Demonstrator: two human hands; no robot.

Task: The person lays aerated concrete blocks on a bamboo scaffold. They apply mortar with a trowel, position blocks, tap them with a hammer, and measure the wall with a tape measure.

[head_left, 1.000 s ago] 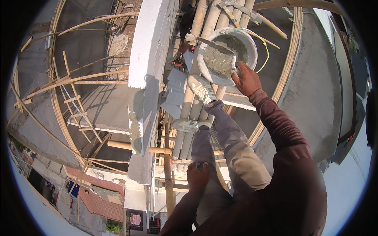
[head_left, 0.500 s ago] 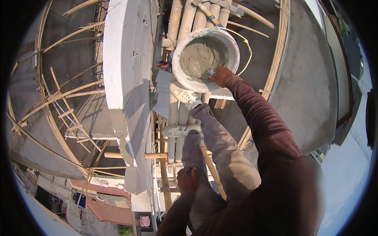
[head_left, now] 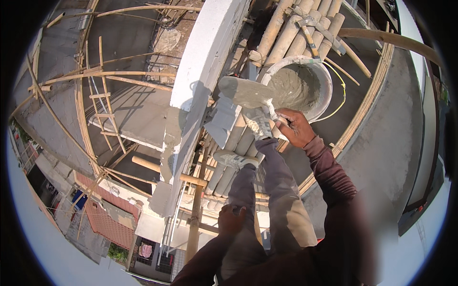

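My right hand (head_left: 296,128) is closed round the handle of a trowel, held above my foot. The trowel blade (head_left: 244,92) is coated in wet grey mortar and points left toward the wall. Just beyond the hand stands a round bucket (head_left: 328,95) with a pale crusted rim and a yellow carrying handle. Grey mortar (head_left: 295,88) fills much of its inside. My left hand (head_left: 231,220) rests on my left thigh, thumb apart and holding nothing; its other fingers show only in part.
Bamboo poles (head_left: 281,39) form the platform under my feet. On them beyond the bucket lies a hammer (head_left: 311,42). To the left runs a white and grey wall (head_left: 193,78), with grey sheets (head_left: 224,125) beside it. More bamboo scaffolding (head_left: 107,105) stands past the wall, above lower roofs.
My right hand has come out of the bucket and moved nearer, bringing up the mortar-coated trowel. The view has turned, shifting the bucket right. My left hand stays on my thigh.
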